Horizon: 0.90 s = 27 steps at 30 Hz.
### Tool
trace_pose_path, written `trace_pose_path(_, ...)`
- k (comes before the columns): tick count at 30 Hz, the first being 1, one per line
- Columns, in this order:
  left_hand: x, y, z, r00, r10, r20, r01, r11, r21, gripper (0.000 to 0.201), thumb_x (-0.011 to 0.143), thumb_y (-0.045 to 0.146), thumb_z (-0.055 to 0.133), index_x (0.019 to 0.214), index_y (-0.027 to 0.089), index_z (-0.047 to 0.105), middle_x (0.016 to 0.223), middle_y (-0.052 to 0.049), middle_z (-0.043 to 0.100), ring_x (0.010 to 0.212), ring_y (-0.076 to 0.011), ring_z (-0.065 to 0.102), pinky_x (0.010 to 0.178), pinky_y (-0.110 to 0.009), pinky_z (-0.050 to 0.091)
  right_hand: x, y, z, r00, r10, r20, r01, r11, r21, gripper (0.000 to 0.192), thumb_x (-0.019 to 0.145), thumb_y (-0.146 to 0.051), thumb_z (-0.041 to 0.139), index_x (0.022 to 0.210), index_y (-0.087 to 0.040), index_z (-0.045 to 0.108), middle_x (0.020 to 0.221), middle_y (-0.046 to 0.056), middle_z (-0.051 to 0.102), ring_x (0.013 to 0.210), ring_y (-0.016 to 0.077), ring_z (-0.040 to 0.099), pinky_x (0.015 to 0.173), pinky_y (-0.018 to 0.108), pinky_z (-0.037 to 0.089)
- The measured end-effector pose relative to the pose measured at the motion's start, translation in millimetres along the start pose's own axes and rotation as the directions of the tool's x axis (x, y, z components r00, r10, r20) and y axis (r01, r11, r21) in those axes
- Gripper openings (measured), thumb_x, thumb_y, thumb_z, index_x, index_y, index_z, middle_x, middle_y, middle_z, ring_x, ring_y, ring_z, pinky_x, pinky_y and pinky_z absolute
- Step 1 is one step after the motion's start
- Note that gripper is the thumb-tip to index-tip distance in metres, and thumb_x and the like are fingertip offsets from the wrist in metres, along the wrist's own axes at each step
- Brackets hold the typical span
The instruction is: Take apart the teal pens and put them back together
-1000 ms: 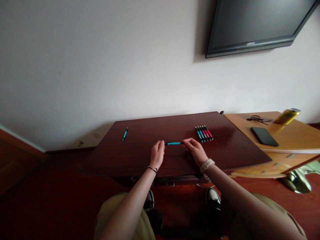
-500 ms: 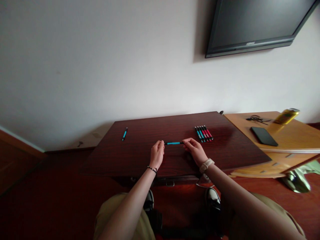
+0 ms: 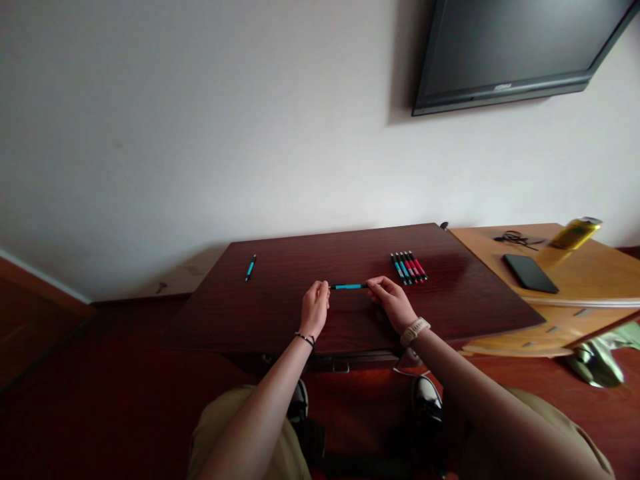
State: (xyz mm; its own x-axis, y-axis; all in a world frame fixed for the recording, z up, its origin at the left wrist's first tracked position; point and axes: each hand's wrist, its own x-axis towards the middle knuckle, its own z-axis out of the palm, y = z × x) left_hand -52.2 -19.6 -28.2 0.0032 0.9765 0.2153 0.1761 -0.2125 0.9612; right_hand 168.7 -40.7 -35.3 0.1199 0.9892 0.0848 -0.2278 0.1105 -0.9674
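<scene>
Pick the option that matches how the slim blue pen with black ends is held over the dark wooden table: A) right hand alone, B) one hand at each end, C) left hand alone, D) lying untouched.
B: the left hand pinches one end of the slim blue pen and the right hand the other, level above the dark wooden table.

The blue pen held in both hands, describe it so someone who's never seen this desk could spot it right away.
On the dark wooden desk below the wall TV, look at the near middle. A blue pen lies level between the left hand and right hand, pinched at each end. The other pens lie on the desk, untouched.
</scene>
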Motion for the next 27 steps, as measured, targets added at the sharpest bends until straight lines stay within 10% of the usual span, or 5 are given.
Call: trace_pose_path(27,2.7,3.3,-3.0,0.999,-0.015,-0.033,0.016,0.999,0.049,0.045,0.1,0.058,0.05,0.077,0.02,0.053,0.067,0.001,0.054,0.055,-0.0101,0.05,0.052,-0.02,0.04,-2.4,-3.3,-0.3,1.0,0.001,-0.002,-0.001,1.0,-0.012,0.043,0.081,-0.064,0.08,0.091,-0.023,0.07,0.08,0.001,0.067,0.071,0.0158,0.055,0.065,0.029,0.044)
